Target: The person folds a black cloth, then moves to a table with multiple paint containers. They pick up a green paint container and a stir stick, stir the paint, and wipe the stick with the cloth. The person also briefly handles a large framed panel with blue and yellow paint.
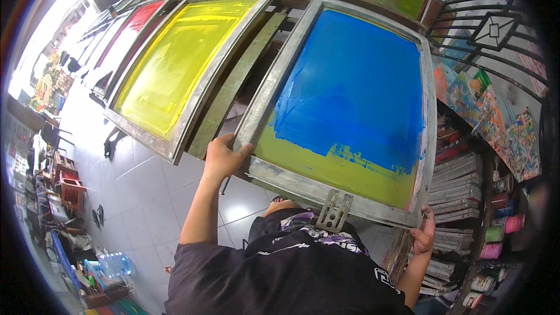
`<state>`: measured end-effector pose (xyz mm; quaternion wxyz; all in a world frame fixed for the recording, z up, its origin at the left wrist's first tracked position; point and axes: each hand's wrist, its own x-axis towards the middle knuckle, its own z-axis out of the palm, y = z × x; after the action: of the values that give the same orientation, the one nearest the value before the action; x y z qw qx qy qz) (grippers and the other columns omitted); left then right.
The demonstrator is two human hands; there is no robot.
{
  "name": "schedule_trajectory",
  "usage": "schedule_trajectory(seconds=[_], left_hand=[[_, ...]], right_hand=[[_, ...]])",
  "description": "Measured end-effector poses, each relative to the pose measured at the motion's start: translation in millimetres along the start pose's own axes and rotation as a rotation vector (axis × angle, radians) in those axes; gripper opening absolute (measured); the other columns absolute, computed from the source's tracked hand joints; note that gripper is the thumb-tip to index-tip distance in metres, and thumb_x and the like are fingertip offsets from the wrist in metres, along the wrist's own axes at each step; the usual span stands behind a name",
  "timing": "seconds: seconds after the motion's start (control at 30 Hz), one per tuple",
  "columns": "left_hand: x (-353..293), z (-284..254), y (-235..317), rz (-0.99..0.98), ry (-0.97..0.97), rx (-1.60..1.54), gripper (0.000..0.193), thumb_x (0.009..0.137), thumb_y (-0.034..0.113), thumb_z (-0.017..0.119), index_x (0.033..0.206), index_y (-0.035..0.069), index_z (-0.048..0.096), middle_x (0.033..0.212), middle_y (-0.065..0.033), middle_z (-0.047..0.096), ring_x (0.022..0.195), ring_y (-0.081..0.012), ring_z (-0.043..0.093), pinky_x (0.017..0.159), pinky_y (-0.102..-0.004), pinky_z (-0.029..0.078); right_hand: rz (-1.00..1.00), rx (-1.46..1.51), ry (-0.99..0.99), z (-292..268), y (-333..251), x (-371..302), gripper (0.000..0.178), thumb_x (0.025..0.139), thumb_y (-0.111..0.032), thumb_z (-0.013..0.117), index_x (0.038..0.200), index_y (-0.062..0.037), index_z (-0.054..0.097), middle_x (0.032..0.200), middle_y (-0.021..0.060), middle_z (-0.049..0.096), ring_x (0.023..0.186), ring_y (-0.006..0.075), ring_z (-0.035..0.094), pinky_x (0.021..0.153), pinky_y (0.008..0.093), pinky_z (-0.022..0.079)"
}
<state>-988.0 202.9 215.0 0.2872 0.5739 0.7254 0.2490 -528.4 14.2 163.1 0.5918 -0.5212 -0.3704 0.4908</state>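
Note:
A screen printing frame point(291, 185) with a pale metal border lies tilted in front of me. Thick blue ink point(357, 81) covers most of its mesh, with an olive-green band bare at the near end. My left hand point(225, 157) grips the near left corner, thumb on top. Around the near right corner, my right hand point(424, 232) has its fingers curled, partly hidden by the border. Fixed to the middle of the near edge is a slotted metal bracket point(335, 212), which hangs over my dark shirt.
A second screen frame with yellow ink point(184, 64) stands to the left, beyond a narrow green board point(236, 84). More frames line the tables behind. Stacked pale slats point(458, 184) and ink tubs point(496, 233) fill the right side. A water jug point(115, 264) lies at lower left on the tiles.

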Motion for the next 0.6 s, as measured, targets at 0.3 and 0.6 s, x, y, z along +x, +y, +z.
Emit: schedule_trajectory(seconds=[0.3,0.6], left_hand=[[1,-1,-4,0.064,0.01,-0.007,0.03,0.068,0.024,0.067,0.085,0.0,0.062,0.069,-0.0132,0.062,0.064,-0.0177,0.06,0.06,-0.0313,0.045],[9,-8,-14,0.088,-0.129,-0.036,0.036,0.066,0.026,0.068,0.086,-0.002,0.06,0.073,-0.0186,0.061,0.067,-0.0289,0.06,0.062,-0.0334,0.045]], right_hand=[[0.029,0.015,0.017,18,-6,2,0.068,0.048,-0.009,0.066,0.112,-0.0064,0.041,0.112,0.0055,0.044,0.107,0.0218,0.041,0.092,0.0312,0.031],[0.001,0.005,0.091,6,8,-8,0.077,0.051,0.0,0.059,0.124,-0.0024,0.035,0.119,0.0122,0.043,0.113,0.0236,0.04,0.093,0.0311,0.033]])
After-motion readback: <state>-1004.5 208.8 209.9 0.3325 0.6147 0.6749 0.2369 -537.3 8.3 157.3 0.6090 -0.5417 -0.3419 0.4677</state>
